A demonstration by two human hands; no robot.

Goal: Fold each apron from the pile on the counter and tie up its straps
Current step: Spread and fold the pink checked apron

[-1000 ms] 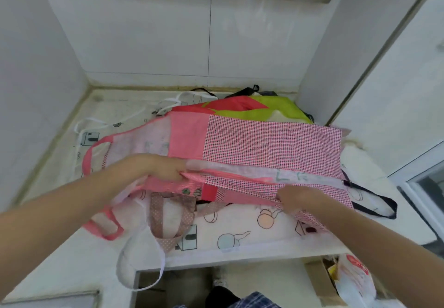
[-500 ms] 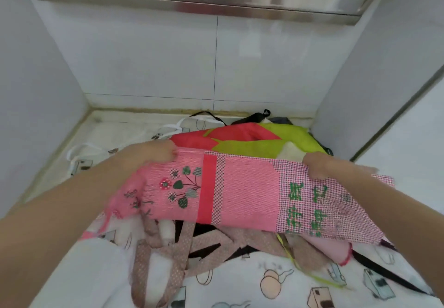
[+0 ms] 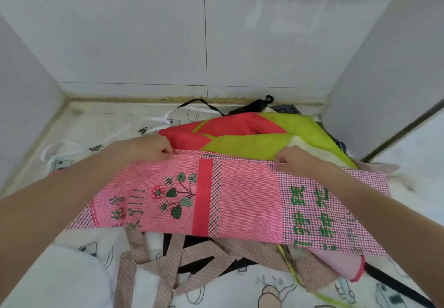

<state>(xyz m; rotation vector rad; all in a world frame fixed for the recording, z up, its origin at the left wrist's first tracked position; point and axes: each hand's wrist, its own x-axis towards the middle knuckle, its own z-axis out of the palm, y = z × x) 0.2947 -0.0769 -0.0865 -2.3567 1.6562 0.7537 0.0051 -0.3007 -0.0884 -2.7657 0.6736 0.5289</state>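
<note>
A pink checked apron (image 3: 242,199) with strawberry print and green lettering lies folded lengthwise across the counter. My left hand (image 3: 146,149) pinches its far edge at the left, and my right hand (image 3: 295,160) pinches the same edge at the right. Behind it sits a red and lime-green apron (image 3: 242,131) on the pile. Brown dotted straps (image 3: 182,259) spill out from under the pink apron's near edge.
A white cartoon-print apron (image 3: 240,291) covers the counter in front. White straps (image 3: 72,146) lie at the back left, black straps (image 3: 254,104) at the back wall and a black strap (image 3: 394,283) at the front right. Tiled walls close in left, back and right.
Both hands carried the near edge of the pink apron up and over to the far side, folding it in half so the printed side shows. They now hold that edge down.
</note>
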